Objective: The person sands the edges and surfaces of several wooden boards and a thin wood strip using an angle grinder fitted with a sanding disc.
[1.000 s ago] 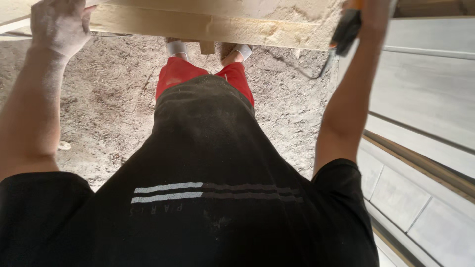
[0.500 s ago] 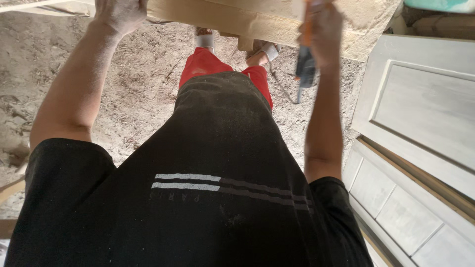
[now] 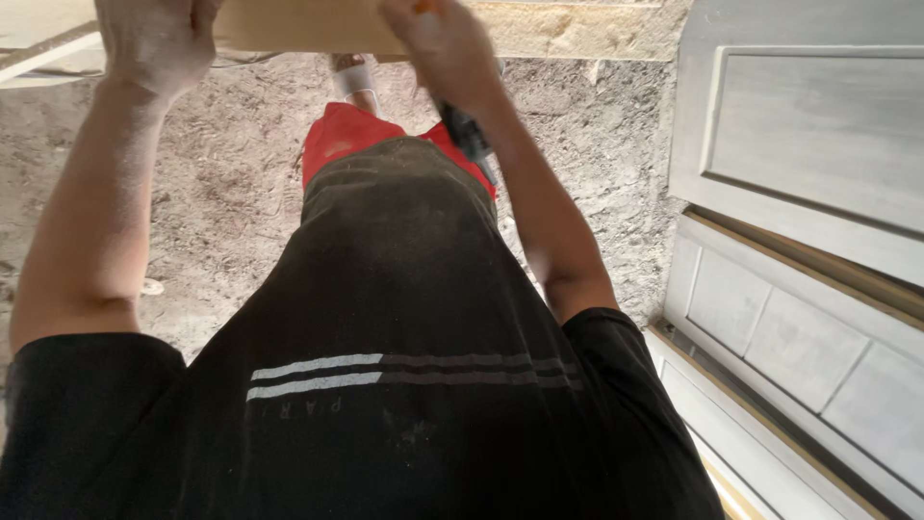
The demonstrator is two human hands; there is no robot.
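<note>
The wooden board (image 3: 318, 24) runs along the top edge of view, above the dusty floor (image 3: 221, 193). The left hand (image 3: 154, 39) rests on the board's near edge, fingers bent over it; how firmly cannot be told. The right hand (image 3: 443, 43), just right of it, is closed round a dark power tool (image 3: 470, 135) whose body hangs below the board. Risk: the tool could skid or its cable snag if the board shifts. The tool's working end and the board's top face are cut off. Panelled doors (image 3: 799, 193) stand right of the board.
</note>
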